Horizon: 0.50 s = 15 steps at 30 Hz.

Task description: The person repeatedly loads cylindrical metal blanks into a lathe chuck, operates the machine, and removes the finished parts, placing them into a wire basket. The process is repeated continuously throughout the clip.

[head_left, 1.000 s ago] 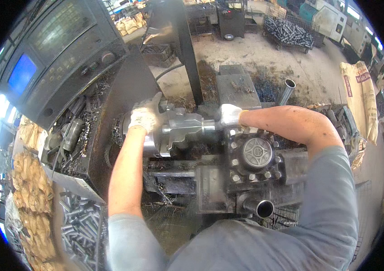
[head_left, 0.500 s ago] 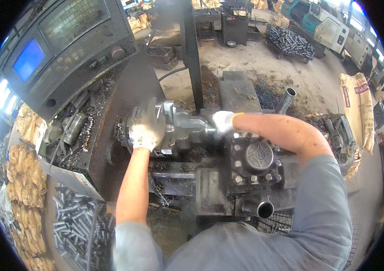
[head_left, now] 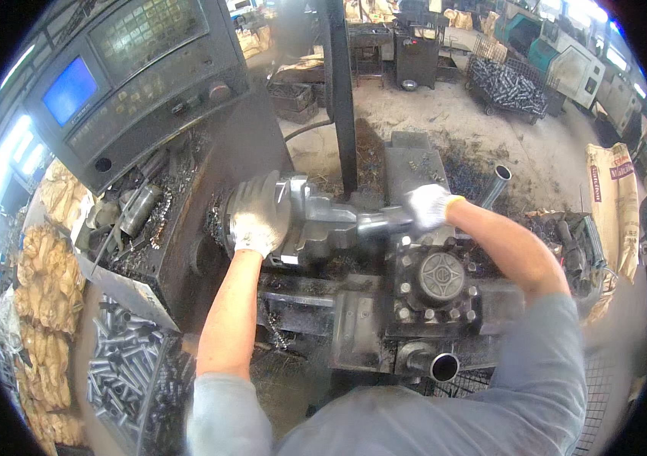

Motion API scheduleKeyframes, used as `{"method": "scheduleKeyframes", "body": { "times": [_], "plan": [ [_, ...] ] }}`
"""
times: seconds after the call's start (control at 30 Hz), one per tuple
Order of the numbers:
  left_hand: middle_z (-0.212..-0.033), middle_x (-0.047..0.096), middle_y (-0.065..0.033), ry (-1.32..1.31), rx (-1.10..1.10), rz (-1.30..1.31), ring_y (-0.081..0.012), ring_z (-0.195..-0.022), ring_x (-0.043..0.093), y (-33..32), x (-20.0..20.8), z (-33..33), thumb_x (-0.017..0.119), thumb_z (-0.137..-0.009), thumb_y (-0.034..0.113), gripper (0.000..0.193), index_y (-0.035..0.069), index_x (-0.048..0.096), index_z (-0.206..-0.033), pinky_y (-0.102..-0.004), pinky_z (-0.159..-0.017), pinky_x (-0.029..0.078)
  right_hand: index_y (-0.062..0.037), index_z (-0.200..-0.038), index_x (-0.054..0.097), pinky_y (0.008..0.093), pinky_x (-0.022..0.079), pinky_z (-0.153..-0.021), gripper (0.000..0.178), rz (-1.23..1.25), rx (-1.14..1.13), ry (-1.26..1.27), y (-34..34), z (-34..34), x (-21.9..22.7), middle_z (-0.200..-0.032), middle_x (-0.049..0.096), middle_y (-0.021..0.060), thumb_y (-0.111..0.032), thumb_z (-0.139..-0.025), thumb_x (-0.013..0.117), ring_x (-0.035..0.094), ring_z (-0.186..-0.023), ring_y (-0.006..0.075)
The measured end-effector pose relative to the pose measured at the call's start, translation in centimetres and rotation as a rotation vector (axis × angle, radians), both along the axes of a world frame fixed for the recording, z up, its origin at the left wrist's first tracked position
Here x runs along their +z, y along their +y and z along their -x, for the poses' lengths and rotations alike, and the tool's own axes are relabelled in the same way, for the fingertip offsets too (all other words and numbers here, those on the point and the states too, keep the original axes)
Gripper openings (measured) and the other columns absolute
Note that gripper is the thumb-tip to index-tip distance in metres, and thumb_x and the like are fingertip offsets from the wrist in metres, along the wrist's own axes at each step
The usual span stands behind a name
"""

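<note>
Bright cylindrical steel workpiece (head_left: 383,222) lies just off the centre of your view, towards 3 o'clock. Largest about you is the dark grey metal control cabinet (head_left: 149,99) at 10 o'clock, with a lit blue rectangular screen (head_left: 70,91) set in its sloping face. At 2 o'clock, well apart from you, stands a dark wire-mesh trolley heaped with grey metal parts (head_left: 507,85); at 8 o'clock, near your left sleeve, lie loose grey steel tubes (head_left: 122,372) in a pile. A tall tan paper sack (head_left: 612,216) stands at 3 o'clock.

Closer in, at 4 o'clock, you have the black square tool turret (head_left: 439,280), its round embossed cap ringed with bolts. The grey stepped steel chuck (head_left: 317,216) is near the centre, towards 10 o'clock.

Your white-gloved left hand (head_left: 259,213) lies flat against the chuck, fingers extended towards 12 o'clock. Your white-gloved right hand (head_left: 428,207) grasps the workpiece at its 3 o'clock end. Smallest are the curled metal shavings (head_left: 276,332) at 7 o'clock.
</note>
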<state>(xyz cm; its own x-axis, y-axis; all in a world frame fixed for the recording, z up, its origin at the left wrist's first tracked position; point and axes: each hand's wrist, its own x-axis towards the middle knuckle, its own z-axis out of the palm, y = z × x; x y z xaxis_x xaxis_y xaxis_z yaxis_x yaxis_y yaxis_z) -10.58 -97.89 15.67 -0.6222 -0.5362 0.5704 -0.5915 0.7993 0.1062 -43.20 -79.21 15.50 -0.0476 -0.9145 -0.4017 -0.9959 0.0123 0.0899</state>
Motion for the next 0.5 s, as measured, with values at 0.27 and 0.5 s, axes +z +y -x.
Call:
{"method": "scheduleKeyframes", "body": {
  "times": [0.27, 0.5],
  "plan": [
    [-0.136, 0.066, -0.0210, 0.055, -0.020, 0.008, -0.0405, -0.132, 0.060, 0.3, 0.5, 0.0, 0.072, -0.092, 0.023, 0.050, 0.005, 0.063, -0.137, -0.0557, -0.118, 0.042, -0.0013, -0.135, 0.061, 0.0461, 0.059, -0.093, 0.083, 1.054, -0.630, -0.501, 13.5, -1.6, 8.6, -0.117, 0.075, 0.0241, -0.040, -0.069, 0.092, 0.075, -0.106, 0.0385],
    [-0.154, 0.056, -0.0174, 0.499, -0.909, -1.105, -0.0314, -0.144, 0.051, 12.9, 7.1, -0.9, 0.069, -0.095, 0.066, 0.093, 0.004, 0.045, -0.160, -0.0452, -0.119, 0.043, -0.0010, -0.126, 0.066, 0.0342, 0.061, -0.081, 0.065, 0.767, -0.797, -1.151, 21.3, -21.4, 13.0, -0.099, 0.075, 0.0084, -0.022, -0.069, 0.091, 0.074, -0.087, 0.0167]
  ]
}}
